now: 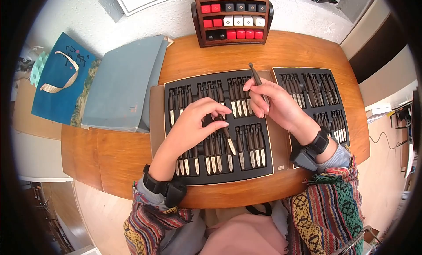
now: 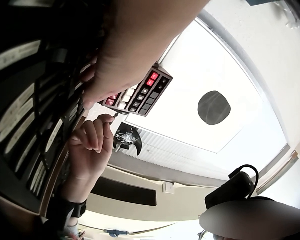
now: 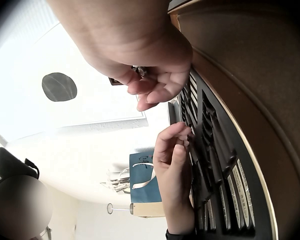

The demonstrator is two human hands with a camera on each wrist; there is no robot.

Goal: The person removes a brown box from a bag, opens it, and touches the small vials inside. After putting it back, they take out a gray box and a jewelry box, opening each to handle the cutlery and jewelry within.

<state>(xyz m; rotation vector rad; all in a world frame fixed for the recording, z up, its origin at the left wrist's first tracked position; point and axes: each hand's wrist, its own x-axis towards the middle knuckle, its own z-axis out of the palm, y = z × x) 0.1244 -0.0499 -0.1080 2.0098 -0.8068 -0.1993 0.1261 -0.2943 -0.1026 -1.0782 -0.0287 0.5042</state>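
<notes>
My right hand (image 1: 277,101) holds a slim dark turned stick (image 1: 255,74) between thumb and fingers, its knobbed end pointing up and away. Under the thumb and fingertips of my left hand (image 1: 198,121), a similar stick with a pale pointed end (image 1: 231,146) slants over the near row, pinched at its upper part. Both hands are above the left black tray (image 1: 235,165), where several such sticks lie grouped in slots. In the right wrist view, the left hand (image 3: 174,165) is close beside the tray, its thumb near the curled fingers.
A second tray (image 1: 312,107) of sticks lies on the right. Behind stands a wooden rack (image 1: 233,41) of red, white and black blocks. A grey-blue folder (image 1: 118,83) and a blue gift bag (image 1: 57,94) stand on the left. The wooden table (image 1: 110,156) has a curved near edge.
</notes>
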